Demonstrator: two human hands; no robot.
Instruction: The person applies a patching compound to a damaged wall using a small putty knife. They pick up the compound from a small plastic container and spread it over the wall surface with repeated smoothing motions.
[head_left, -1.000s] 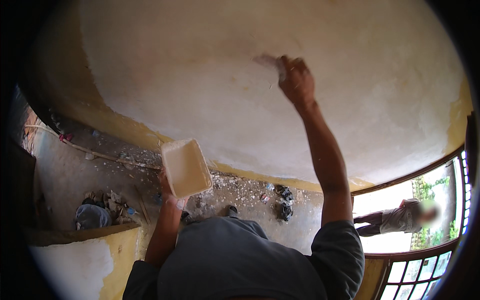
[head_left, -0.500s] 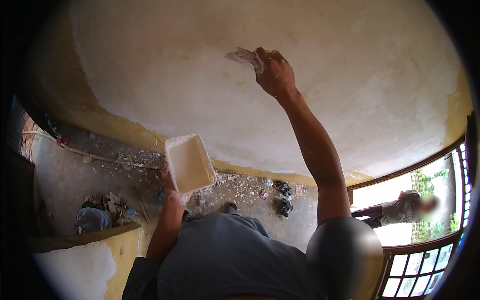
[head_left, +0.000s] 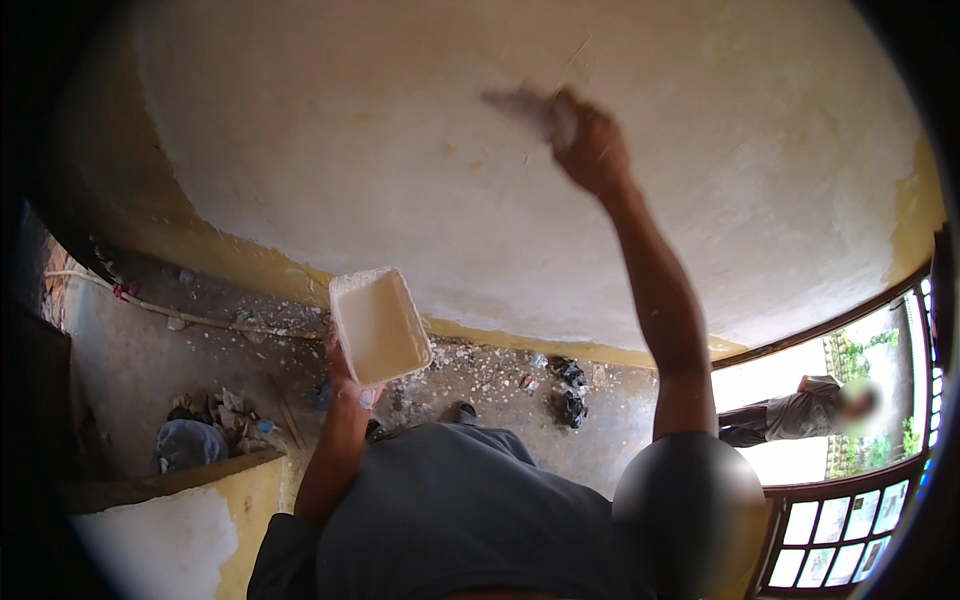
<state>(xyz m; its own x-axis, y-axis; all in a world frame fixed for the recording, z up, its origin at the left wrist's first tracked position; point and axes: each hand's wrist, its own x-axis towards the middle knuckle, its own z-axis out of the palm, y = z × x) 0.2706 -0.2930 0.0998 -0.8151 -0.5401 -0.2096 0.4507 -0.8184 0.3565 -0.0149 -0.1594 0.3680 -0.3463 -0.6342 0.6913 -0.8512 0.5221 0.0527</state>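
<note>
My left hand (head_left: 340, 365) grips a rectangular, cream-coloured tub (head_left: 383, 327) from its left side; most of the fingers are hidden behind it. White residue crusts the tub's rim, and its inside looks pale and smooth. My right arm reaches up to the wall (head_left: 330, 180), which carries a whitish coat over yellow paint. In my right hand (head_left: 592, 145), closed, is a flat putty knife (head_left: 522, 108) smeared with white, blurred by motion. Its blade points left, at or close to the wall surface; whether it touches cannot be made out.
White flakes litter the floor (head_left: 480, 375) along the wall's foot, near black plastic bags (head_left: 571, 393). A long pole (head_left: 215, 320) lies at the left. Below it sit a rounded grey bundle (head_left: 188, 443) and a low wall (head_left: 160, 530). Another person (head_left: 800, 412) stands outside the opening at right.
My right hand and the putty knife have moved to the right and slightly down along the wall. The left hand and tub stay nearly still.
</note>
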